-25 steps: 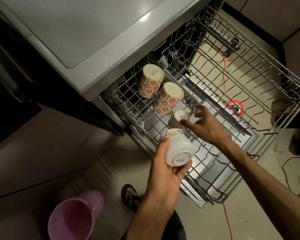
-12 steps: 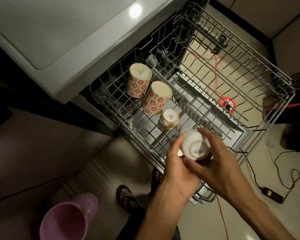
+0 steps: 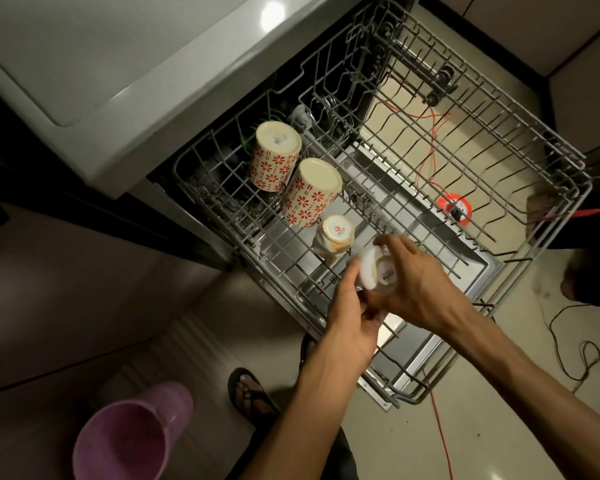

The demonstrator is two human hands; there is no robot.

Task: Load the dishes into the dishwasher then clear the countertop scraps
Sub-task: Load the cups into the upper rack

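holding white cup over rack, both hands

Pulled-out dishwasher rack: left edge taken by a row of upturned cups, two red-flowered cups and a small white cup, near one another. Both hands, left hand and right hand, hold a white cup over the near-left corner. Centre and right side carry only bare tines; open room there. Countertop overhangs the rack's far-left corner.
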